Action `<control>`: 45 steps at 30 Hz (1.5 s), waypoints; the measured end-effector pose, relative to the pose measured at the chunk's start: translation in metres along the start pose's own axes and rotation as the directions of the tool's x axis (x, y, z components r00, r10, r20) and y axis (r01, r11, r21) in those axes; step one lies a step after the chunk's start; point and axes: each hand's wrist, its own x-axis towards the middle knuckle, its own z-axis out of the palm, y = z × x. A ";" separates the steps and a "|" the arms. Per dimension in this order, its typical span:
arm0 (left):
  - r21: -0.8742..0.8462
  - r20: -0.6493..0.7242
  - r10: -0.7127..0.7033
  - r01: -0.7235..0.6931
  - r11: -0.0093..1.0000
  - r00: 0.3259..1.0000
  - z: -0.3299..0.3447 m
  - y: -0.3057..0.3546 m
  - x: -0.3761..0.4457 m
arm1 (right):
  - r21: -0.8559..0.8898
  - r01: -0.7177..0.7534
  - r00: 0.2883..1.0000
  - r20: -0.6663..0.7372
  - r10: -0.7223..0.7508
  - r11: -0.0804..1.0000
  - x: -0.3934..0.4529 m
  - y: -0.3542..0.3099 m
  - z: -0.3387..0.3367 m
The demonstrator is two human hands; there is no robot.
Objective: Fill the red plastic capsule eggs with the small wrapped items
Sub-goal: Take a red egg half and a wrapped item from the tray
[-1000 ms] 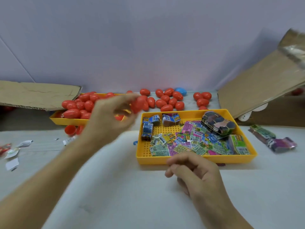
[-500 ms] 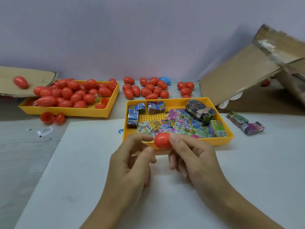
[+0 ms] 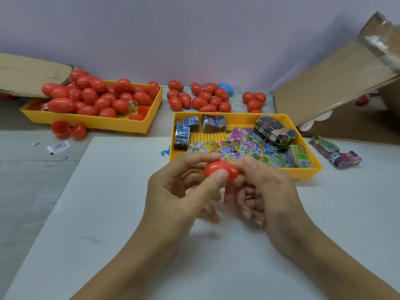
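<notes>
Red capsule egg (image 3: 221, 171), fetched a second ago from the egg tray (image 3: 138, 124), is now pinched shut between left hand (image 3: 173, 198) and right hand (image 3: 266, 191), just before the wrapper tray (image 3: 307, 169); opening seemingly comes next.

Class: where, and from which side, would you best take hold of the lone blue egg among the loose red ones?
Pinch the blue egg across its rounded middle, probably from above. Red eggs crowd its near and left sides; only its top shows clear.
</notes>
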 end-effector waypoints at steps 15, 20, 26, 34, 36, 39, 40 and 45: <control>0.056 -0.124 -0.069 0.077 0.995 0.990 0.002 0.002 -0.002 | -0.113 0.160 0.987 0.029 -0.158 0.981 -0.001 0.006 0.001; 0.045 -0.153 -0.006 0.013 0.999 0.988 0.002 0.002 0.000 | -0.055 0.159 0.987 0.040 -0.157 0.986 -0.002 0.005 0.000; 0.137 -0.030 0.200 -0.194 0.971 0.979 0.004 -0.001 -0.004 | -0.039 0.001 0.997 -0.078 -0.004 0.999 0.000 0.003 0.000; 0.144 -0.103 0.129 -0.113 0.983 0.986 0.000 -0.004 -0.006 | -0.045 0.103 0.993 -0.053 -0.105 0.994 -0.003 0.001 0.001; 0.141 -0.140 0.029 -0.009 0.990 0.990 0.000 0.000 -0.005 | -0.080 0.124 0.991 -0.045 -0.128 0.989 -0.004 0.002 0.002; 0.125 -0.096 -0.068 0.080 0.989 0.993 0.000 -0.001 0.000 | -0.127 0.150 0.988 -0.022 -0.154 0.980 -0.004 0.004 0.004; 0.107 -0.099 -0.074 0.084 0.991 0.992 0.001 0.000 0.001 | -0.127 0.155 0.987 -0.009 -0.158 0.980 -0.004 0.005 0.004; 0.079 -0.135 0.045 -0.035 0.996 0.990 0.002 0.000 0.000 | -0.067 0.171 0.985 0.008 -0.171 0.983 -0.004 0.003 0.003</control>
